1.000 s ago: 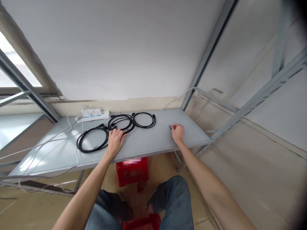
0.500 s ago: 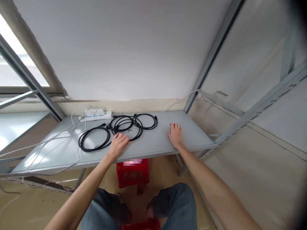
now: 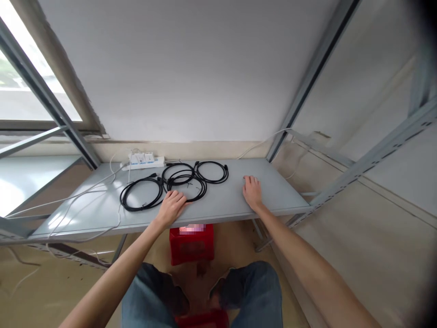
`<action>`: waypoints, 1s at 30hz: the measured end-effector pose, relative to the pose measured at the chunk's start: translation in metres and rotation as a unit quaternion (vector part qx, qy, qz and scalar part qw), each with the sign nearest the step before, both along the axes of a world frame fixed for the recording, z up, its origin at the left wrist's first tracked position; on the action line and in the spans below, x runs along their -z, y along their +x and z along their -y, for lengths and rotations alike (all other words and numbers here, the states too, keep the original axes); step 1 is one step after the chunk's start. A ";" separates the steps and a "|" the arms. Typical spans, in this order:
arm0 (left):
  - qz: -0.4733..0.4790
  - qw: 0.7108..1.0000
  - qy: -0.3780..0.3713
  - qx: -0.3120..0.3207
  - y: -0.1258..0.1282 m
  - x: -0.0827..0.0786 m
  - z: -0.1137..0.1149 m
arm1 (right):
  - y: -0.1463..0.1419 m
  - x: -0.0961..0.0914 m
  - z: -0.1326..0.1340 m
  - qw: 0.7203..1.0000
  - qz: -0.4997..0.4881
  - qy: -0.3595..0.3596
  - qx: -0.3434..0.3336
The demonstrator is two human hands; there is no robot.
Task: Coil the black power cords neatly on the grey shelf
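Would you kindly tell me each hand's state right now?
Left hand: by black cables; grip cannot be told.
Right hand: on the tabletop; grip cannot be told.

arms [image 3: 300,262] extended | left hand [image 3: 171,208] palm down | right hand [image 3: 252,193] palm down

text: none legible | power strip [image 3: 146,164]: markings too small to read

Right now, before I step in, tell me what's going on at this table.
Someone has both bare hands on a grey table with coils of black cable. The left hand is at the near edge, right by the coils; whether it grips one is unclear. The right hand rests apart from them, and anything under its fingers is hidden. Some coils overlap, and a white power strip sits at the back left.
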State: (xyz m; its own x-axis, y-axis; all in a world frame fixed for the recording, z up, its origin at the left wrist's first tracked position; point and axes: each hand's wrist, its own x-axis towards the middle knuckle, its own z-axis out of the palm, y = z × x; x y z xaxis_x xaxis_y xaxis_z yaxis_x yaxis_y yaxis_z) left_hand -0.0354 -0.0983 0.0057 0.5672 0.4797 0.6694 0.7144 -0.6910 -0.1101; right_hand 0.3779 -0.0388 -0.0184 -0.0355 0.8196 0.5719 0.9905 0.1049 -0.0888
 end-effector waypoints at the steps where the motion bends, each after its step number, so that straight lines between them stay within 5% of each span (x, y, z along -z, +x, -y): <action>1: 0.002 1.000 -0.007 -0.003 0.001 0.000 0.000 | -0.002 0.000 0.001 1.000 -0.003 -0.001 -0.014; 6: -0.003 1.000 -0.027 -0.009 0.002 0.001 -0.005 | -0.033 0.007 0.011 0.980 -0.043 -0.073 -0.180; 9: 0.004 0.999 -0.044 -0.007 0.002 0.004 -0.006 | -0.074 0.012 0.013 0.948 -0.159 -0.106 -0.253; 14: 0.005 0.996 -0.087 0.003 0.003 0.005 -0.007 | -0.141 0.011 0.005 0.858 -0.426 -0.113 -0.263; 18: 0.000 0.994 -0.109 0.004 0.003 0.007 -0.007 | -0.159 0.009 -0.001 0.829 -0.483 -0.104 -0.263; 22: -0.007 0.992 -0.129 -0.001 0.003 0.009 -0.007 | -0.157 0.011 -0.002 0.831 -0.467 -0.111 -0.283; 30: -0.065 0.979 -0.194 -0.017 0.010 0.010 -0.011 | -0.157 0.011 0.000 0.897 -0.353 -0.090 -0.252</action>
State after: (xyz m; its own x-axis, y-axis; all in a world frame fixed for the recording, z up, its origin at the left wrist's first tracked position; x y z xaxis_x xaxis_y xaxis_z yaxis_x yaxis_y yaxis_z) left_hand -0.0256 -0.0877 -0.0041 0.6143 0.7044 0.3556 0.7357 -0.6742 0.0646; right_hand 0.2207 -0.0384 -0.0297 -0.1093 0.8818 0.4588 0.5119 0.4456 -0.7344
